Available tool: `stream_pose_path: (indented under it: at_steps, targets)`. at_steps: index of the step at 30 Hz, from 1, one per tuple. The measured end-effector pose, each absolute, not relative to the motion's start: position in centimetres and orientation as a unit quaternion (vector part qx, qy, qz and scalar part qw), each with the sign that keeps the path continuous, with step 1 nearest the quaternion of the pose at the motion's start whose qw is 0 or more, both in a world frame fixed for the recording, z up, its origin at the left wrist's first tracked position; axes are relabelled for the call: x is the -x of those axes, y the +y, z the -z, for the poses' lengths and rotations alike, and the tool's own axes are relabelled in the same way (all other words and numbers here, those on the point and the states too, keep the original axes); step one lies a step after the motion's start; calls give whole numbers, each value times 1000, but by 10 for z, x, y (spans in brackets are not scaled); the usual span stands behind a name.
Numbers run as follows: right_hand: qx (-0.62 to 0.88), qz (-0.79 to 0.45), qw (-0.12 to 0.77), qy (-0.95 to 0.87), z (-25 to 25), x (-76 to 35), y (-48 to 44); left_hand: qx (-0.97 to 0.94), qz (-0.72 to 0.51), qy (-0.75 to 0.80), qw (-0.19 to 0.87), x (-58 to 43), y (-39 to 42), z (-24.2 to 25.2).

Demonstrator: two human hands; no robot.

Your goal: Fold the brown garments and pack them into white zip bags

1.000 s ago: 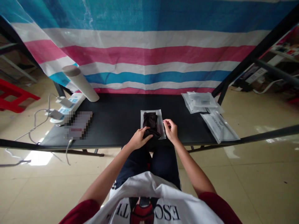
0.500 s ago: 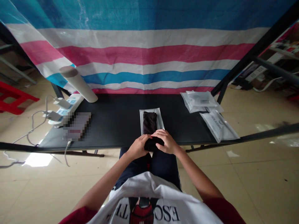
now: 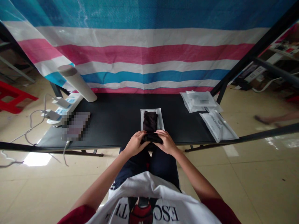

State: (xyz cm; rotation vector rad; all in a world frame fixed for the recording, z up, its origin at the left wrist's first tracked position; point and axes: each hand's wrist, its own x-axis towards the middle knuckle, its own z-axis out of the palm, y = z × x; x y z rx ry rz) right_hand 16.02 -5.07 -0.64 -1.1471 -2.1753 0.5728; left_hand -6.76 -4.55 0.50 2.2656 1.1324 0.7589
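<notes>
A dark folded cloth (image 3: 150, 121) lies on a pale plastic pouch (image 3: 160, 119) at the table's front edge. Its near end is bunched between my two hands. My left hand (image 3: 136, 143) grips the left side of that bunched end, thumb below and fingers on top. On the right side, my right hand (image 3: 166, 142) holds it the same way, fingers curled over the fabric. What kind of garment or cover the cloth is, I cannot tell. The pouch's near end is hidden under the cloth and my hands.
Several pale plastic pouches (image 3: 218, 126) lie at the table's right. A white tumbler (image 3: 78, 84), a power strip (image 3: 76, 101) with plugs and a blurred phone-like device (image 3: 77, 124) with a cable are on the left. A striped sheet (image 3: 144, 53) hangs behind the table (image 3: 116, 121).
My hands have moved slightly apart and now hold the cloth's near end from both sides, closer to the table edge. A person's leg has appeared at the far right.
</notes>
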Motion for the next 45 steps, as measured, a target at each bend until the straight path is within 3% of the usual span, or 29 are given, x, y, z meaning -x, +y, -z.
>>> stream_pose_path:
  at_steps: [8, 15, 21, 25, 29, 35, 40, 45]
  targets:
    - [596, -279, 317, -683, 3, -136, -26, -678, -365, 554, 317, 49, -22, 5]
    - [590, -97, 364, -714, -3, -127, -24, -646, -341, 614, 301, 40, -6, 9]
    - [437, -115, 259, -854, -9, -128, -30, -659, -332, 603, 303, 44, -6, 4]
    - [435, -118, 243, -859, -6, -131, -23, -698, -363, 550, 279, 49, -16, 4]
    - [413, -114, 236, -872, -11, -131, -13, -705, -380, 501, 328, 56, -24, 9]
    - [456, -150, 208, -852, -27, -130, 33, -651, -426, 530, 338, 59, -22, 19]
    - [508, -203, 138, -826, -32, -121, 88, -698, -375, 535, 294, 59, -21, 18]
    - [518, -121, 56, -845, -24, -108, 101, -744, -312, 530, 262, 54, -22, 12]
